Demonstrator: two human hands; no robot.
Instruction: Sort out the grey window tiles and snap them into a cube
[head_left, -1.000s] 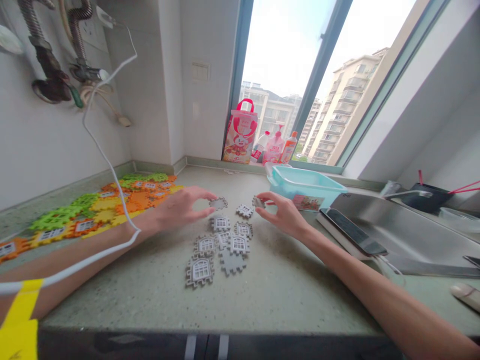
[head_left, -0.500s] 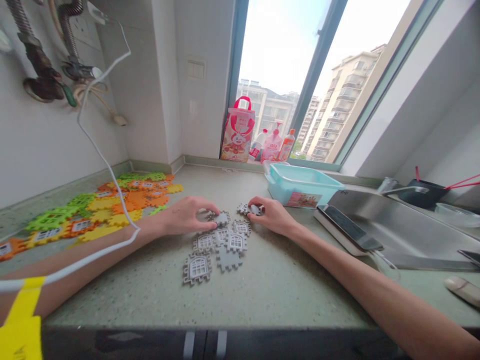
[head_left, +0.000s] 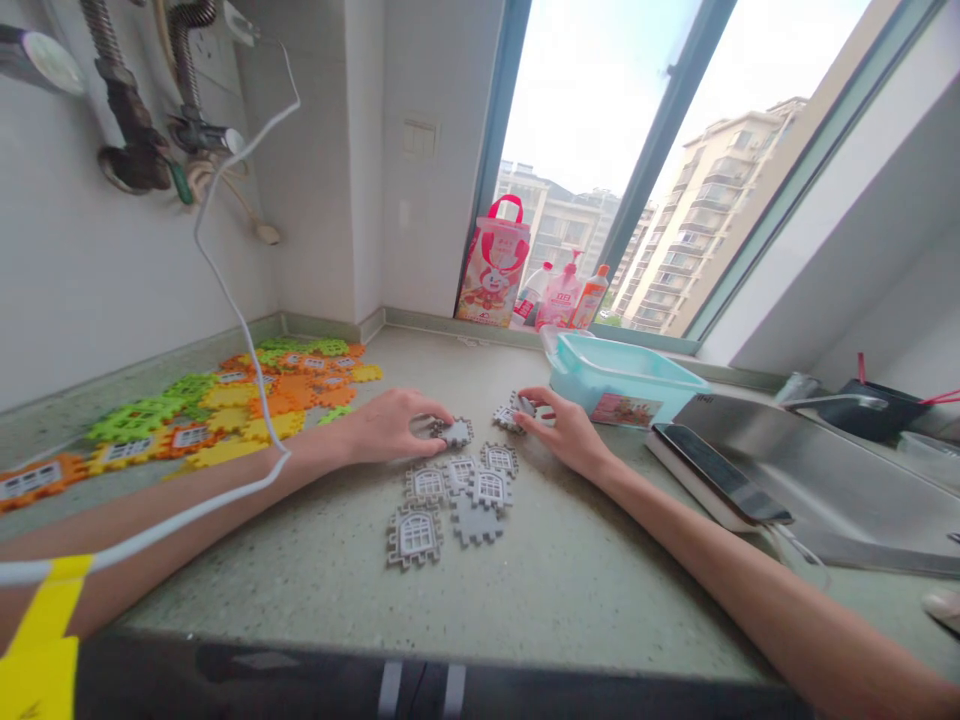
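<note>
My left hand pinches the edge of a solid grey interlocking building tile at the back of a loose group of grey tiles. To its right, my right hand holds another grey tile tilted up between thumb and fingers, beside a grey window tile. Several more grey tiles lie in front of the hands, some overlapping. Among them are an arched window tile nearest the counter's front and a solid tile.
Green, orange and yellow tiles spread across the left. A turquoise bin stands at the back right, near a phone by the steel sink. A white cable hangs over my left forearm. Bottles stand by the window.
The view has shifted, so everything sits a little further right in the picture. The tile in my right hand is now tilted more upright. My left hand keeps its pinch.
</note>
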